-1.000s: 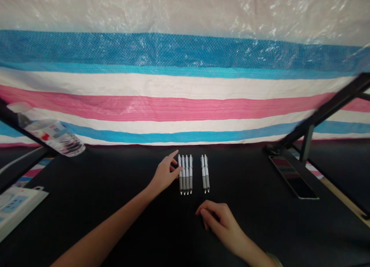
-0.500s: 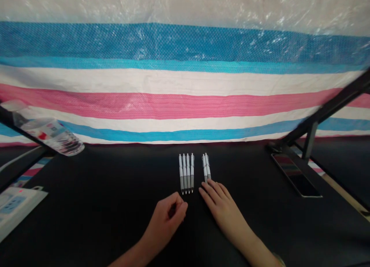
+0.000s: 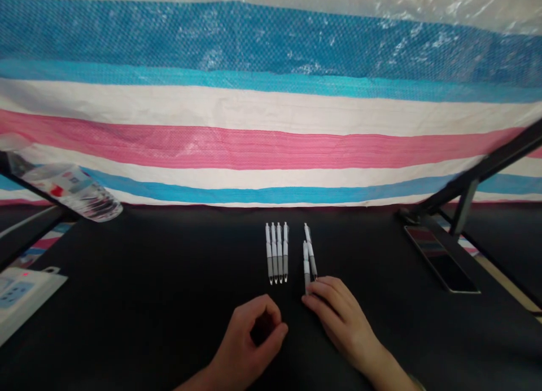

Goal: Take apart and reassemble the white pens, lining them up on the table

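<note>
Several white and grey pens [image 3: 277,253] lie side by side in a tight row on the black table [image 3: 148,289]. Right of them are two more pens: one pen [image 3: 310,249] stays level with the row, and the other pen [image 3: 306,262] sits lower, closer to me. My right hand [image 3: 341,317] has its bent fingertips closed on the near tip of that lower pen. My left hand [image 3: 254,340] rests on the table just below the row, curled into a loose fist with nothing visible in it.
A clear water bottle [image 3: 70,190] lies at the far left, and a white power strip [image 3: 21,289] sits at the left edge. A phone [image 3: 440,258] lies at the right beside a black stand's slanted bar [image 3: 483,171]. A striped tarp [image 3: 271,143] hangs behind the table.
My left hand drew back from the pen row and curled into a fist. My right hand reached the two right pens and slid one toward me. The view tilted down slightly.
</note>
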Demonstrator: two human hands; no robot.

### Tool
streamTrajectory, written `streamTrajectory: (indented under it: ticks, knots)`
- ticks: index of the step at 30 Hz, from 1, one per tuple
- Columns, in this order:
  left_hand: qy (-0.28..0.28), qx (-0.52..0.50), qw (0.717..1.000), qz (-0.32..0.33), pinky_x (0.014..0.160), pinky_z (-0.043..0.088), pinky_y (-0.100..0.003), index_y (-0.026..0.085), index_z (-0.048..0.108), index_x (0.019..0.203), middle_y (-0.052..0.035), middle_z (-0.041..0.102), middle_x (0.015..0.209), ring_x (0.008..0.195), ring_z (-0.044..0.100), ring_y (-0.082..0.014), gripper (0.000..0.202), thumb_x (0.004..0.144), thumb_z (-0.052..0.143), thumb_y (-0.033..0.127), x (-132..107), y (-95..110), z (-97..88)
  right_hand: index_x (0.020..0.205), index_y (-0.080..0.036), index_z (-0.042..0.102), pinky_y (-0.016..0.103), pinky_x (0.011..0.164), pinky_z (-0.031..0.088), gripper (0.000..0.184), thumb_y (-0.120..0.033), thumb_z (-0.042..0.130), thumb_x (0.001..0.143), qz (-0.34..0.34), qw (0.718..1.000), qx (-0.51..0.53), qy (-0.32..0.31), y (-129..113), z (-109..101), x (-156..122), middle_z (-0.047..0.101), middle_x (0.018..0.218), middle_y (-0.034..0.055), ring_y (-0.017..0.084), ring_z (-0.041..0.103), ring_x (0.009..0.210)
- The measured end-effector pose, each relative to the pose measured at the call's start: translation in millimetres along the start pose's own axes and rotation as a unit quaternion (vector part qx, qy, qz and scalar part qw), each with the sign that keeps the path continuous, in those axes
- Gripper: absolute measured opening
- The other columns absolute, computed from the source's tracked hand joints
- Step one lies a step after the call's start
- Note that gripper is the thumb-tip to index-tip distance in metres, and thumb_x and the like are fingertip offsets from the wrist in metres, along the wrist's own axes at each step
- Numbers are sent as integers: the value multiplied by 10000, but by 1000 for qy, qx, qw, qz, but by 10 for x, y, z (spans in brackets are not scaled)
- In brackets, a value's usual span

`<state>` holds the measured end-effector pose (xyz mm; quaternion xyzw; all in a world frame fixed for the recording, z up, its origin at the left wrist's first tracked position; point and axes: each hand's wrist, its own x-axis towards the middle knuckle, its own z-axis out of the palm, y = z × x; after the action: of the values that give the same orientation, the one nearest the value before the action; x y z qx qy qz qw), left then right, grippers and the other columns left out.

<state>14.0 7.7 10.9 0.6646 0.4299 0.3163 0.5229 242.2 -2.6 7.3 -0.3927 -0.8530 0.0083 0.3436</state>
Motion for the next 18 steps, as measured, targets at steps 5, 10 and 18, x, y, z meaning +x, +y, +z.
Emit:
streamTrajectory:
  ticks: [5, 10, 18]
  knots:
    - [36, -35, 999, -10, 573, 404, -250, 188, 561, 674, -12, 569, 655, 607, 516, -147, 202, 850, 608, 273, -18, -73, -24, 1022, -221, 592, 332, 666, 512, 227, -50, 654, 885, 147, 949, 121, 253, 26, -5, -77, 600, 843, 34, 198, 608, 786]
    - [42, -73, 995, -56, 580, 394, -260, 176, 583, 631, -15, 561, 626, 607, 505, -152, 241, 833, 615, 302, -12, -52, -74, 961, -222, 527, 284, 610, 477, 134, -222, 659, 935, 314, 829, 253, 388, 42, 2, -98, 585, 770, -6, 149, 574, 662]
    - [55, -213, 972, -84, 570, 429, -244, 181, 568, 742, -6, 585, 738, 619, 515, -129, 77, 799, 619, 193, 10, -25, -92, 921, -235, 481, 230, 526, 492, 269, -414, 681, 927, 461, 651, 565, 210, 27, 45, -42, 680, 740, 20, 169, 651, 661]
